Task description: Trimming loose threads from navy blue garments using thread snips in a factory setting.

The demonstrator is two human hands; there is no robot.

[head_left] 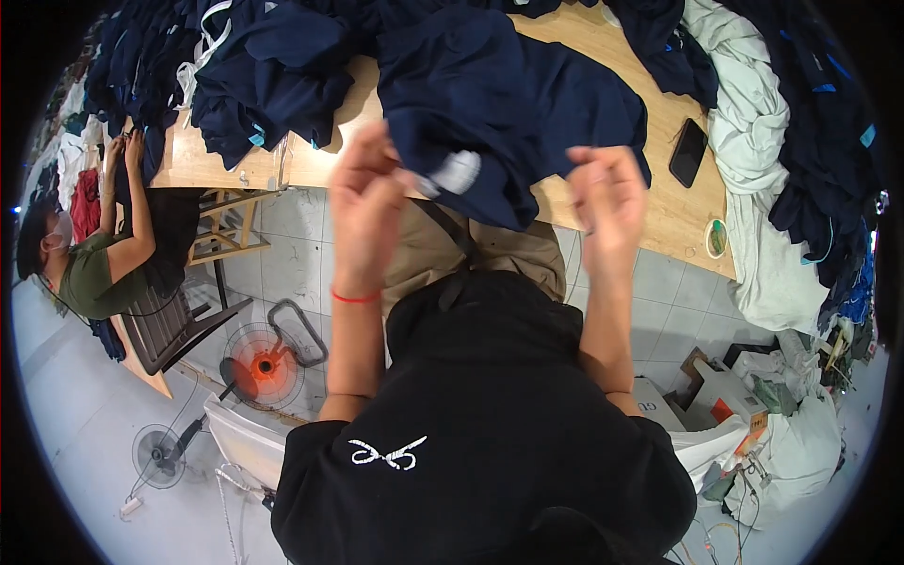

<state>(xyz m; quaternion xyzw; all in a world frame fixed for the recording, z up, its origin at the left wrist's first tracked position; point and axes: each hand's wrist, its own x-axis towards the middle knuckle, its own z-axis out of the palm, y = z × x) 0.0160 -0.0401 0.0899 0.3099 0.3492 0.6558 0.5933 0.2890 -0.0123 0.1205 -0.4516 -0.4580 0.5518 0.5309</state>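
A navy blue garment (461,85) lies bunched in front of me, its near part hanging over the table edge toward my lap. On that hanging part a white patch (460,173) shows, smeared by motion. My left hand (365,202) is raised at the garment's left side, thumb and fingers closed in a pinch beside the white patch. What it pinches is blurred. To the right of the garment, my right hand (607,198) is held up with its fingers curled together. Whatever may be between those fingertips is too small to make out.
On the wooden table (683,231) lie a black phone (688,153) and a small round dish (717,238). Navy garments (273,71) pile up at the left, white cloth (744,122) at the right. A co-worker (104,254) sits at the far left. Floor fans (264,365) stand behind.
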